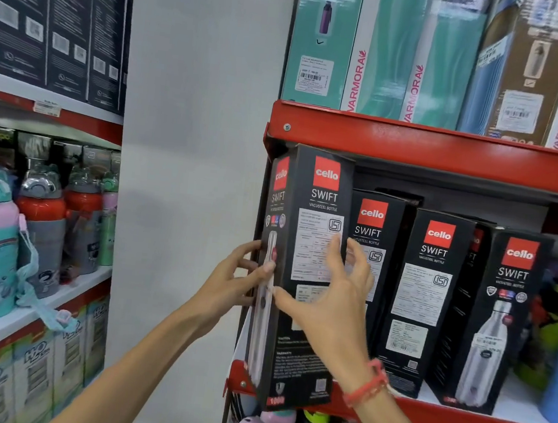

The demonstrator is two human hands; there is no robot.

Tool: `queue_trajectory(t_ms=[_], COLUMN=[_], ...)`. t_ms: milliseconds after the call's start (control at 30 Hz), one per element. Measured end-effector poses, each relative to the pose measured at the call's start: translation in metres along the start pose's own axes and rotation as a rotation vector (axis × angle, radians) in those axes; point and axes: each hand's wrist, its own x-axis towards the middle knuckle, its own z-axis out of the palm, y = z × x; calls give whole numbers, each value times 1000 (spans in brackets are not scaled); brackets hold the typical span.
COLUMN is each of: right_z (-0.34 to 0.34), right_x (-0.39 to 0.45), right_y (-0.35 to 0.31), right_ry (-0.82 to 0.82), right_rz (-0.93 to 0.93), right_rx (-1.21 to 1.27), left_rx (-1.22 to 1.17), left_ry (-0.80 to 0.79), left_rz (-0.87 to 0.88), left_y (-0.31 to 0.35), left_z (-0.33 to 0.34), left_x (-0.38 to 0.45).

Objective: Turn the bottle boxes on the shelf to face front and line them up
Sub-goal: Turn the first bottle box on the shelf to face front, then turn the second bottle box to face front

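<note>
The leftmost Cello Swift box (302,275) stands upright, long axis vertical, at the left end of the red shelf (432,151), its base overhanging the front lip. Its printed label side faces forward, while the bottle picture sits on the narrow side turned toward nine o'clock. The left hand (236,275) clamps that narrow side, thumb on the front corner, fingers wrapped behind. The right hand (334,293) lies on the label face with fingers spread apart; whether it grips or merely presses is hard to tell. Toward three o'clock stand three more boxes: the second box (374,256) and third box (423,295) show labels, the fourth box (497,320) shows its bottle picture. Bare white wall (189,167) lies at nine o'clock.
</note>
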Motion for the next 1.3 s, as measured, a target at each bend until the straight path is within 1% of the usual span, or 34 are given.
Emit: queue_trajectory(t_ms=[33,133,167,267,367,433,533,633,800,967,1033,1100,1133,1167,1200,1233,1300], right_z=[-11,-37,-43,-54,-57,-53,-36,-13,16,28,26,22,21,20,20,21,23], right_x=[-3,-6,-5,2,11,18,31,42,46,47,44,40,39,39,38,39,38], right_y=[1,9,12,18,18,19,28,40,55,61,62,64,67,70,73,75,76], right_ry=[-42,-151,-187,-294,-368,-395,-385,-333,-218,-52,81,271,363,433,476,485,409], right_rz=[4,-36,-42,-55,-66,-71,-54,-5,52,48,-21,-126,-136,-96,-11,95,265], right_rx=[54,182,212,268,339,384,369,293,194,-67,-152,-176,-221,-305,-393,-450,-446], left_rx=[-7,-40,-28,13,103,176,275,324,312,298,288,290,293,297,306,321,362], left_ry=[1,-82,-86,4,70,94,117,132,139,150,162,177,184,191,200,210,236], left_rz=[4,23,32,93,192,235,259,240,192,167,158,146,138,130,124,122,119], left_y=[1,7,9,15,23,29,29,16,-11,-27,-32,-36,-38,-38,-38,-38,-36], left_z=[1,10,14,23,25,26,28,27,26,30,30,31,32,34,36,38,41], left_x=[-9,-33,-40,-52,-52,-46,-29,-9,15,30,31,30,30,29,28,26,23])
